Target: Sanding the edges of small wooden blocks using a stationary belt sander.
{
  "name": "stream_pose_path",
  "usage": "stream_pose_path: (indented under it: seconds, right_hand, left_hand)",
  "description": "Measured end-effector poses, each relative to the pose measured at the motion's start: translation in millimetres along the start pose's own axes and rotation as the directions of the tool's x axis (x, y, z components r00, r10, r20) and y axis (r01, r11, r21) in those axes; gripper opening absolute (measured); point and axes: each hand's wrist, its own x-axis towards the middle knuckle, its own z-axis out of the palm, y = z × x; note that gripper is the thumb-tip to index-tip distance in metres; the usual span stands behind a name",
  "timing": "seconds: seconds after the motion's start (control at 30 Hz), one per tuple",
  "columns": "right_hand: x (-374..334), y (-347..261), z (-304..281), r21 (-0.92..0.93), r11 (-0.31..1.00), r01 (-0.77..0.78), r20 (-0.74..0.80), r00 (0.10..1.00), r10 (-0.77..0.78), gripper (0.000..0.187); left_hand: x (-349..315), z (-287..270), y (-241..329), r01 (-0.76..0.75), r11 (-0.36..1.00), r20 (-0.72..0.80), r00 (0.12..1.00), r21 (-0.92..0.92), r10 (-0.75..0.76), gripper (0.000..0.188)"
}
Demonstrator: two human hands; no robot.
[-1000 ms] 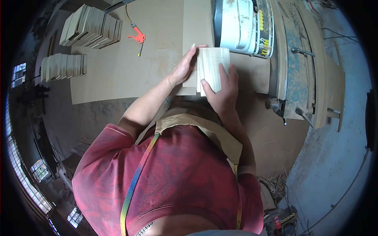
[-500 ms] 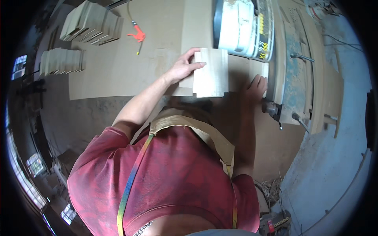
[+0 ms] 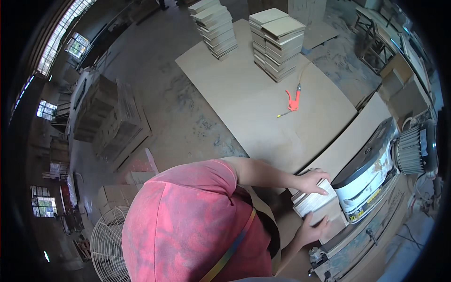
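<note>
Red shirt [image 3: 183, 216] in front, then 2 bare hands at a small stack of pale wooden boards [image 3: 315, 203].
Across the shirt runs a multicoloured strap [image 3: 230, 246]; beyond it, the right hand [image 3: 313, 230] is at the boards' near side, thumb and fingers apart (whether they touch the wood, I cannot tell), while the left hand [image 3: 311, 181] is clamped on the stack, thumb over the top board. The boards lie just beside a white-and-dark machine [image 3: 364, 183] with a finned motor [image 3: 409, 149]. Farther off, an orange air gun [image 3: 293, 101] lies on the brown worktop [image 3: 263, 122], and past it stand 2 taller board piles [image 3: 278, 47].
</note>
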Motion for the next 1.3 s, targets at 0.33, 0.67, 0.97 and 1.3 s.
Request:
stream_pose_path:
  seconds: [0.33, 0.67, 0.97, 1.3]
  right_hand:
    - [-54, 104, 11, -0.071, 0.973, -0.219, -0.133, 0.969, 0.208, 0.071]
    - [-18, 133, 37, -0.012, 0.994, -0.105, -0.139, 0.985, 0.103, 0.063]
    - [39, 54, 29, 0.341, 0.930, -0.140, -0.164, 0.965, 0.205, 0.057]
    - [-28, 39, -3, 0.059, 0.980, -0.188, -0.120, 0.974, 0.194, 0.062]
  left_hand:
    - [2, -26, 3, 0.250, 0.913, 0.436, 0.896, -0.323, -0.091, 0.063]
    - [2, -26, 28, 0.356, 0.889, 0.342, 0.906, -0.290, -0.251, 0.051]
    - [8, -11, 16, 0.276, 0.957, 0.153, 0.953, -0.091, -0.261, 0.053]
    - [4, -9, 2, 0.164, 0.986, 0.126, 0.978, 0.028, -0.167, 0.052]
